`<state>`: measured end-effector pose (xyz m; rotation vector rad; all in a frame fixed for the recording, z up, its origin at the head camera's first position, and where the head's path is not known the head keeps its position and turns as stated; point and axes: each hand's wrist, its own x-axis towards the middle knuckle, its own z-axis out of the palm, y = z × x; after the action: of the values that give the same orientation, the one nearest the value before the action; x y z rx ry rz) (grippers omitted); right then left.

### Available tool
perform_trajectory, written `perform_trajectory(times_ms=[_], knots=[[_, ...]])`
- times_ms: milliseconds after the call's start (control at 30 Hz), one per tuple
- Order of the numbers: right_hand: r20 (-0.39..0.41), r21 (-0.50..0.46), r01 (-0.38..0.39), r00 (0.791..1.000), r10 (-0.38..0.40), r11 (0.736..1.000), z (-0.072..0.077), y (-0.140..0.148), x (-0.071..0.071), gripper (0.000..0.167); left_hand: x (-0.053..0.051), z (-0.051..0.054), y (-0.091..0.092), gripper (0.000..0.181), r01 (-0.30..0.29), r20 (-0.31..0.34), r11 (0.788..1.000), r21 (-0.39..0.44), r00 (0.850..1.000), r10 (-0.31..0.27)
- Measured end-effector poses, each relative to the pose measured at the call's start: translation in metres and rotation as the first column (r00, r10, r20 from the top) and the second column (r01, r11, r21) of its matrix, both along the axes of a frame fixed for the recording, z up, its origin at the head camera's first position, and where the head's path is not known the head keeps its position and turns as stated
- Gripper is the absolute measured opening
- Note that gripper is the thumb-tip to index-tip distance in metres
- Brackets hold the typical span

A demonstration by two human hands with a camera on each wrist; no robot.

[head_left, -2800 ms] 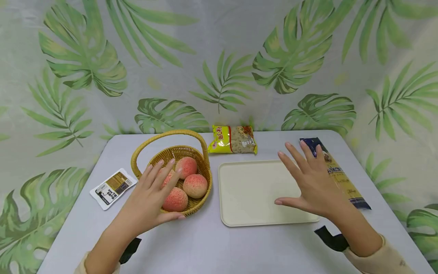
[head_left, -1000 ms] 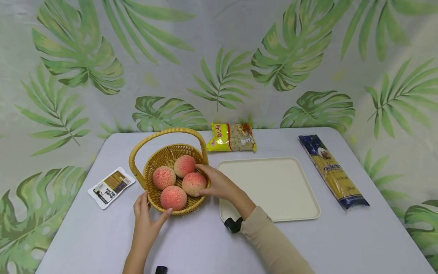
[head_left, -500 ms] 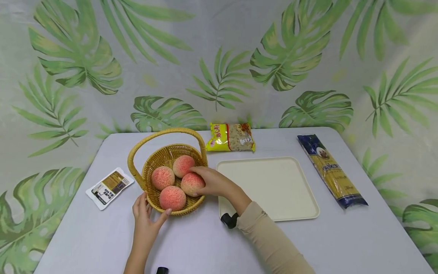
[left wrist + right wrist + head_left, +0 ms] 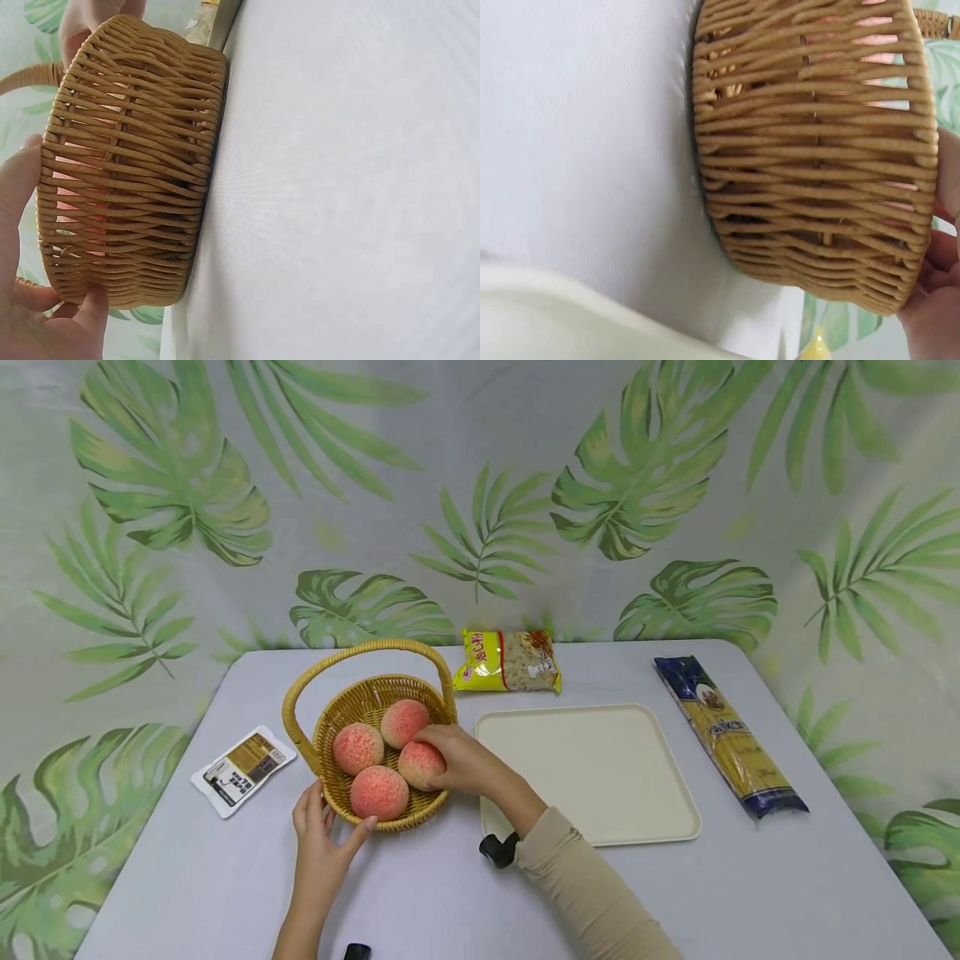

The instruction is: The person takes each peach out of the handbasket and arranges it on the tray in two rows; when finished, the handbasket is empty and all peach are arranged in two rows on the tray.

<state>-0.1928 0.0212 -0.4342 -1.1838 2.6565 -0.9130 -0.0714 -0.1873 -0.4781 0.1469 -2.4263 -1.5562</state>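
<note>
A wicker basket (image 4: 367, 693) with a tall arched handle stands on the table and holds several pink-red speckled peaches (image 4: 379, 793). My left hand (image 4: 321, 835) holds the basket's near left rim, thumb on the front edge. The left wrist view shows that thumb and fingertips against the woven wall (image 4: 135, 165). Reaching over the right rim, my right hand (image 4: 474, 762) grips the rightmost peach (image 4: 420, 766), still among the others. In the right wrist view, the basket wall (image 4: 817, 150) hides the peach and most of that hand.
A cream tray (image 4: 592, 777) lies right of the basket, partly under the right forearm. Behind is a yellow food bag (image 4: 507, 662). A long blue and gold pasta pack (image 4: 731, 735) lies far right, a white and brown pouch (image 4: 243, 771) far left.
Both hands have come from above the table to the basket. The right hand has crossed left and closed its fingers round the rightmost peach; the left hand has settled on the rim.
</note>
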Motion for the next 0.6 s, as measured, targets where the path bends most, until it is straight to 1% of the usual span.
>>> perform_trajectory(times_ms=[133, 267, 367, 500, 600], knots=[[-0.027, -0.05, 0.023, 0.999, -0.024, 0.998, 0.003, 0.001, 0.002, 0.056, 0.0, 0.001, 0.0, 0.092, 0.0, 0.008, 1.0, 0.004, 1.0, 0.0], [-0.019, -0.113, 0.047, 0.999, -0.049, 0.993, 0.009, 0.004, 0.005, 0.059, 0.0, 0.0, -0.001, 0.093, -0.006, 0.015, 1.0, -0.002, 1.0, 0.006], [-0.014, -0.173, 0.061, 0.998, -0.065, 0.983, 0.016, 0.009, 0.009, 0.06, 0.0, 0.0, -0.001, 0.093, -0.007, 0.016, 1.0, -0.005, 1.0, 0.007], [-0.061, -0.289, 0.058, 0.995, -0.079, 0.956, 0.03, 0.019, 0.015, 0.06, -0.001, -0.001, -0.001, 0.093, -0.007, 0.017, 1.0, -0.001, 1.0, 0.007], [-0.108, -0.378, 0.054, 0.989, -0.102, 0.924, 0.04, 0.031, 0.019, 0.061, -0.001, 0.0, -0.001, 0.093, -0.006, 0.019, 1.0, 0.002, 1.0, 0.006]])
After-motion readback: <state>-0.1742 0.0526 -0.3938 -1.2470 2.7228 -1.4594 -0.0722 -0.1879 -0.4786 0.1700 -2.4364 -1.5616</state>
